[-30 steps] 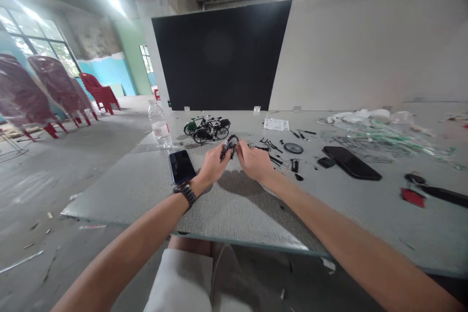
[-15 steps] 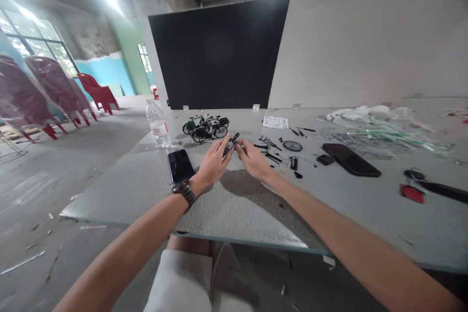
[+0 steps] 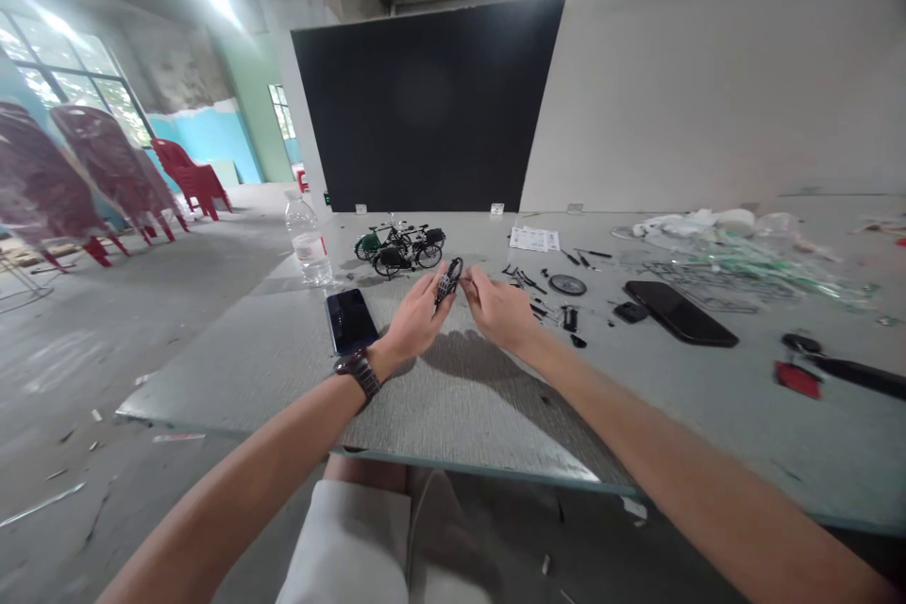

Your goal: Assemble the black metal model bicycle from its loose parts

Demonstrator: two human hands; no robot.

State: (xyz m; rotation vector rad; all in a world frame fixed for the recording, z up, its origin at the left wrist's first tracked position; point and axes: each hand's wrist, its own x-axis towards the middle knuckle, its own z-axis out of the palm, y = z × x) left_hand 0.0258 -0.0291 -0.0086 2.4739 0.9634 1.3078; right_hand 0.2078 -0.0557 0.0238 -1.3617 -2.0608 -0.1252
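My left hand (image 3: 417,313) is closed around a small dark model bicycle part (image 3: 448,281), with a wheel rim showing at its upper end. Close against its right side, my right hand (image 3: 497,304) has thumb and fingers pinched together; whatever is between them is too small to make out. Beyond my left hand stand several assembled miniature bicycles (image 3: 407,255), black and green. To the right of my right hand lie a loose model wheel (image 3: 567,285) and scattered small black parts (image 3: 570,318).
A water bottle (image 3: 309,241) and a phone (image 3: 350,319) are on the left of the table. Rightward lie a printed sheet (image 3: 534,239), black tools (image 3: 586,258), a larger phone (image 3: 679,312), plastic bags and frames (image 3: 750,245), and a red-and-black object (image 3: 798,377).
The bicycle part in my left hand has turned more upright, showing its wheel. My right hand has shifted slightly right, its fingers still pinched near the part.
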